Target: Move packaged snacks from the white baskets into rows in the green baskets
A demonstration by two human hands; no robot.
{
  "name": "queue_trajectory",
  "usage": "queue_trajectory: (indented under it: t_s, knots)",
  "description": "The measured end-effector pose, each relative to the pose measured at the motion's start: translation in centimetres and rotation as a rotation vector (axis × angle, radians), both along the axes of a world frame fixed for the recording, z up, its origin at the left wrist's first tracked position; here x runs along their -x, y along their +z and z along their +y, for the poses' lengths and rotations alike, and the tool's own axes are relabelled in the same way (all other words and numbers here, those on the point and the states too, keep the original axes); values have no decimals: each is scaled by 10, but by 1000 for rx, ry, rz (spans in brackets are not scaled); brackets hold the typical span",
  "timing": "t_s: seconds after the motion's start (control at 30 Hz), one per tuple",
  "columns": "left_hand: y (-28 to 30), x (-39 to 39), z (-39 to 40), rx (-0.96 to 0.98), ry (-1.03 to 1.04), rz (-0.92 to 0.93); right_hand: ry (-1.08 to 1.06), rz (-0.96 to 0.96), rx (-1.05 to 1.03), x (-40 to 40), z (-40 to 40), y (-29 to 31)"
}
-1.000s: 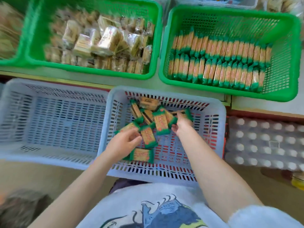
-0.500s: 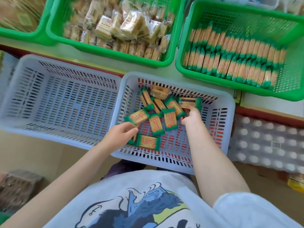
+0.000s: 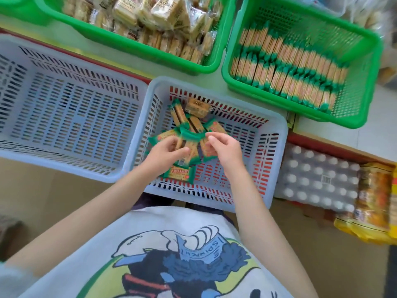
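Both hands have drawn together since a moment ago, the left hand (image 3: 165, 152) and right hand (image 3: 223, 147) now gripping a gathered bunch of snack packets (image 3: 191, 143) over the white basket (image 3: 277, 134), ready for the green basket (image 3: 365, 82).

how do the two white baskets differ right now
The left white basket shows only its bare slotted floor; the right white basket holds a loose heap of green-edged snack packs. Both hands, the left hand and the right hand, are in the right one; none are in the left. They share the same pale slotted plastic build.
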State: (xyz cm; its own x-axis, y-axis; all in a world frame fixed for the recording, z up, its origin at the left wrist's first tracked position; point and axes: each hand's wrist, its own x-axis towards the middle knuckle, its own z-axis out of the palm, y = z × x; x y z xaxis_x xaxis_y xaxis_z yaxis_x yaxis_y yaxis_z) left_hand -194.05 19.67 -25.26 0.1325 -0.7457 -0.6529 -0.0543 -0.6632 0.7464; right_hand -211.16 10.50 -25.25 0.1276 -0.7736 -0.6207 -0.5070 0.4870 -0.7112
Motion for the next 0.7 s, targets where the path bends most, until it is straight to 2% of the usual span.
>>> queue_trajectory:
  t_s: [0.1, 0.3, 0.43, 0.57, 0.7]
  knots:
    - [-1, -5, 9, -1, 4, -37, -48, 295, 173, 3, -18, -20]
    - [-9, -17, 28, -50, 86, -64, 513, 670, 122, -6, -33, -67]
    - [-16, -21, 32, -84, 123, -49, 447, 830, 97, -22, -21, -74]
    - [-22, -24, 32, -136, 154, 26, 292, 732, -25, -14, -4, -83]
    - [-21, -26, 31, -139, 242, 129, 75, 469, -93, -10, 4, -77]
